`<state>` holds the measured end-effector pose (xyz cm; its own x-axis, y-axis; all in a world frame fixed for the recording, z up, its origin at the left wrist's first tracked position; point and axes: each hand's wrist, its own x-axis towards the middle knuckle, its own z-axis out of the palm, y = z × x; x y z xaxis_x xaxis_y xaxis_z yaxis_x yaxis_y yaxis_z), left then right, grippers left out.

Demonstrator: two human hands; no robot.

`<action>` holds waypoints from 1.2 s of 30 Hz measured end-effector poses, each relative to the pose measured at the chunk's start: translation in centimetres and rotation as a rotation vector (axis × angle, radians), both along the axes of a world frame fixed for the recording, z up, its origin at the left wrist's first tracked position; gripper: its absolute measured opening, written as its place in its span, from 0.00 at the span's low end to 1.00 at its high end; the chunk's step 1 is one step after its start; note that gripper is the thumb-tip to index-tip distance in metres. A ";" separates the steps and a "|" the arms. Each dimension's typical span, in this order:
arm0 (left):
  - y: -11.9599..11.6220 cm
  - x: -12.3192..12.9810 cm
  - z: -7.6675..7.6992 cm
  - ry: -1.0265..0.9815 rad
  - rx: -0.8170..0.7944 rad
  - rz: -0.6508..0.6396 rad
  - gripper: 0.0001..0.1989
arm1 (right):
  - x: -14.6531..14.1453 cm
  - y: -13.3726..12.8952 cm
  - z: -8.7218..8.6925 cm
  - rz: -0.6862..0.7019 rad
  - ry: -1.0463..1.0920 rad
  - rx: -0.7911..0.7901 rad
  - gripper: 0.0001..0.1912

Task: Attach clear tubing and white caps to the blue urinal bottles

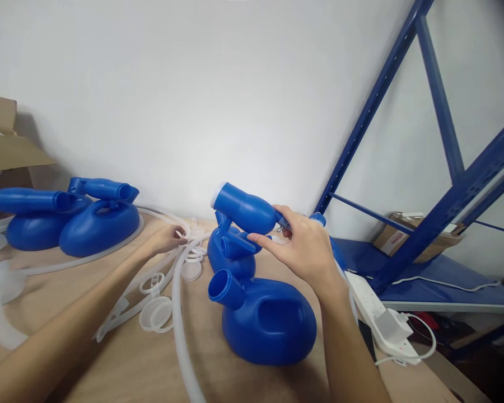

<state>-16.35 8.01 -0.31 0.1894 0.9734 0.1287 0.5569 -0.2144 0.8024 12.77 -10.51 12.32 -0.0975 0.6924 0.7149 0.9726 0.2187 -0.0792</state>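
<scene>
My right hand (pixel 306 240) is closed around the narrow end of a blue plastic urinal funnel (pixel 246 207), which has a white rim at its wide end. It is held tilted above the blue urinal bottles. Right below stands a blue urinal bottle (pixel 269 322) with an uncapped neck, and another blue bottle (pixel 231 252) is partly hidden behind it. My left hand (pixel 168 238) reaches into a pile of translucent tubes and caps, its fingers curled together; what they pinch is hidden. Near it lie a white ring cap (pixel 192 271) and round translucent lids (pixel 156 313).
Two more blue bottles (pixel 101 224) with funnels on top stand at left, beside a cardboard box (pixel 8 151). A clear hose (pixel 178 319) crosses the brown table. At right are a white power strip (pixel 365 296) and a blue metal shelf (pixel 428 274).
</scene>
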 end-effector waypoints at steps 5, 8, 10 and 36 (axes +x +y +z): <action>-0.1 0.7 0.5 -0.013 0.023 -0.100 0.15 | 0.7 -0.5 0.3 0.015 -0.002 -0.013 0.37; 0.0 1.0 0.6 -0.022 0.034 -0.108 0.17 | 0.9 -0.8 0.5 0.017 -0.002 -0.022 0.37; 0.0 0.9 0.6 -0.004 0.012 -0.092 0.18 | 1.1 -1.1 0.7 0.017 0.002 -0.028 0.37; -14.7 2.6 12.8 -0.030 0.397 -0.560 0.15 | 3.2 -3.4 1.7 0.265 -0.150 -0.101 0.35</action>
<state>-13.74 -6.65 12.47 0.6413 0.6076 0.4685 0.2553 -0.7448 0.6166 15.99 -13.89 13.99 -0.3835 0.6951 0.6081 0.8850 0.4648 0.0268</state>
